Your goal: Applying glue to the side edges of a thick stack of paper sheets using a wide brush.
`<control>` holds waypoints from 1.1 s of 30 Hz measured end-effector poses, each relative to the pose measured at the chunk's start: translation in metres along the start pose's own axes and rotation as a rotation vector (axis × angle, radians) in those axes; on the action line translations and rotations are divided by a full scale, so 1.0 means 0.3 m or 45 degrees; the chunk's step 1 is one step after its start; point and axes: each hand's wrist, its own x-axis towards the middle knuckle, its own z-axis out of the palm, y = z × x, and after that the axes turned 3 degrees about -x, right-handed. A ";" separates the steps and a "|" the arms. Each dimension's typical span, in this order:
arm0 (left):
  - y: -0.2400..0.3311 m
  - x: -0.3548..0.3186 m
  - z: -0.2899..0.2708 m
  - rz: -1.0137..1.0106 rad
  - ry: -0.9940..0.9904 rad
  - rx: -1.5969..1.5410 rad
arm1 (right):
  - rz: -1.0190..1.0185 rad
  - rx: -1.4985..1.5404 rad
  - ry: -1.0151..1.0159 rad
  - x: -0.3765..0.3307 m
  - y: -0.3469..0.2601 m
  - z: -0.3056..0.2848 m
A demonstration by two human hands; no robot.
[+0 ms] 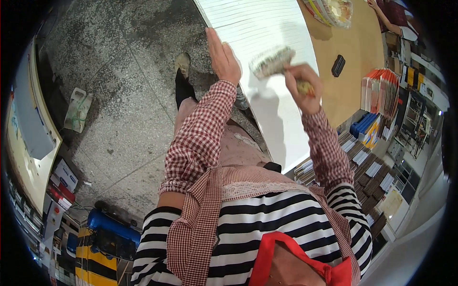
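Note:
My right hand [305,88] is closed around the handle of a wide brush [272,62]. Its pale, stained bristle head points left, over a white surface with thin parallel lines [248,21], probably the edges of stacked sheets. Motion blurs the brush a little, and I cannot tell whether the bristles touch the white. My left hand [224,57] rests with outstretched fingers along the left edge of that surface, holding nothing. The lines show at the far part; the near part looks plain white, with a shadow across it.
The brown tabletop [360,45] bears a small black object [338,66] and a clear plastic bag [336,12]. Another person's arm [385,20] shows at the far right. Bundled stacks [379,90] stand rightward. A white container [78,109] and a blue tank [107,226] are at left.

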 end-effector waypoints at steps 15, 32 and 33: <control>0.001 -0.002 0.004 0.048 0.003 0.011 | 0.028 0.049 0.072 -0.163 0.050 -0.058; 0.012 -0.006 0.006 0.043 -0.008 0.009 | 0.305 -0.056 -0.069 -0.386 0.002 -0.195; 0.017 -0.003 0.005 0.023 -0.022 0.014 | 0.371 -0.036 -0.046 -0.400 -0.003 -0.220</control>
